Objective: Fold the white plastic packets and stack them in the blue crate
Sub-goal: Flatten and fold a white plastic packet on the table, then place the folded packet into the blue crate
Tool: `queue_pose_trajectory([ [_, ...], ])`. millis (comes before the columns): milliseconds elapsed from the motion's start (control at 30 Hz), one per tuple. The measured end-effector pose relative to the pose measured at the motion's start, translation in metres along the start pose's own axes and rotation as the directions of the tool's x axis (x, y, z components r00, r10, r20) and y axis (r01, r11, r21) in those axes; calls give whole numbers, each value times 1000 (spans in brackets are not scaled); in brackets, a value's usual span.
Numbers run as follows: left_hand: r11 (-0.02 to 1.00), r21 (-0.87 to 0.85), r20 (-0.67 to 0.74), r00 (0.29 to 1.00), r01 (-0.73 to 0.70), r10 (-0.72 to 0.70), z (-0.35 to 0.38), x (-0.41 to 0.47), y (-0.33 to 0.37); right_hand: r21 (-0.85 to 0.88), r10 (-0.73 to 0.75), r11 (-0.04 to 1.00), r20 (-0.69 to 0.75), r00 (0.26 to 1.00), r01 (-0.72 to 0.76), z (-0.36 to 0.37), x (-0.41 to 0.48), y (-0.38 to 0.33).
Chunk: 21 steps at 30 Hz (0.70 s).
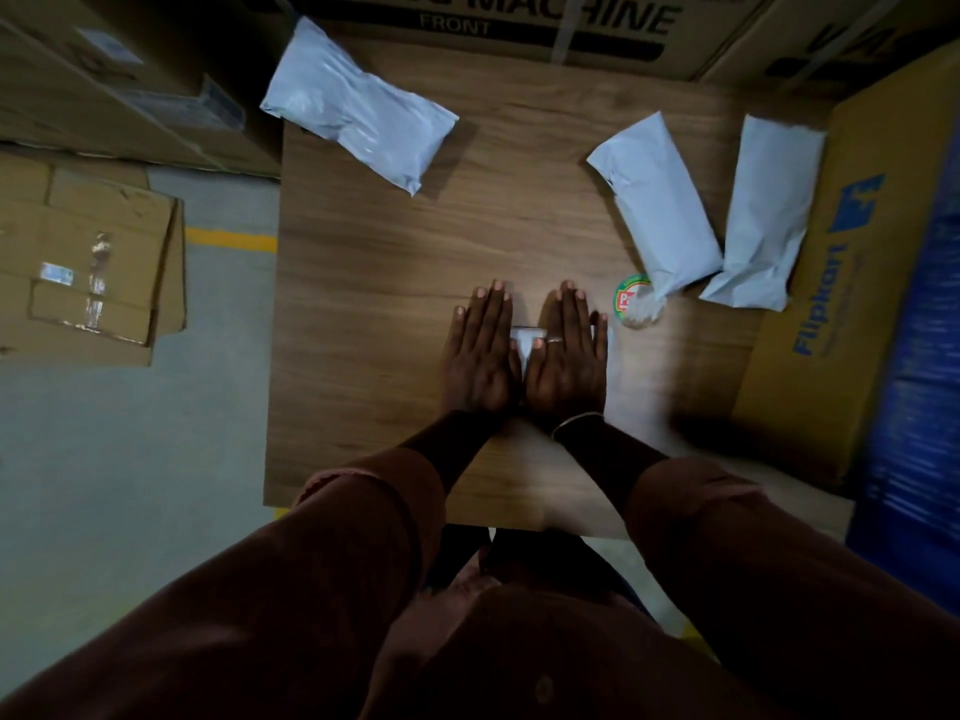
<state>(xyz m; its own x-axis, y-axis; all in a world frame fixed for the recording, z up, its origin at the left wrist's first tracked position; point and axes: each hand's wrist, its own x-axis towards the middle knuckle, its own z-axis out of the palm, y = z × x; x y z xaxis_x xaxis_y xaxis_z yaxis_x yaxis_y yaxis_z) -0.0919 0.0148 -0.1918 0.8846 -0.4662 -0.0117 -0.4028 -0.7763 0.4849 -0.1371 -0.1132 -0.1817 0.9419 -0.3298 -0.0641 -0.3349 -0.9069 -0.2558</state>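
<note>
Most of the white packet (528,341) is hidden under the left hand (480,356) and right hand (569,356), which lie flat on it, so only a sliver shows between them. The blue crate (919,366) at the right edge is smeared and cut off. The round label (627,296), half covered by a second packet (660,210), carries print that is perhaps red and green, too blurred to read.

The far carton (519,28) reads "MACHINE FRONT"; the yellow box (831,314) reads "Flipkart".
</note>
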Motion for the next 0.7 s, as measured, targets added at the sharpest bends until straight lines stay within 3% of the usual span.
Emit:
queue_pose_trajectory([
  [233,999,-41,54,998,-14,16,-2,2,-2,37,-32,999,-5,999,32,1,1,3],
  [467,993,-100,8,998,-59,60,0,0,-4,11,-28,1000,7,1000,28,4,-2,4],
  [600,997,-68,58,997,-44,48,-3,1,-4,14,-25,1000,48,999,24,-2,-2,0],
  [700,999,0,171,984,-53,52,-16,2,-3,101,-27,995,104,994,17,-16,-1,-1],
])
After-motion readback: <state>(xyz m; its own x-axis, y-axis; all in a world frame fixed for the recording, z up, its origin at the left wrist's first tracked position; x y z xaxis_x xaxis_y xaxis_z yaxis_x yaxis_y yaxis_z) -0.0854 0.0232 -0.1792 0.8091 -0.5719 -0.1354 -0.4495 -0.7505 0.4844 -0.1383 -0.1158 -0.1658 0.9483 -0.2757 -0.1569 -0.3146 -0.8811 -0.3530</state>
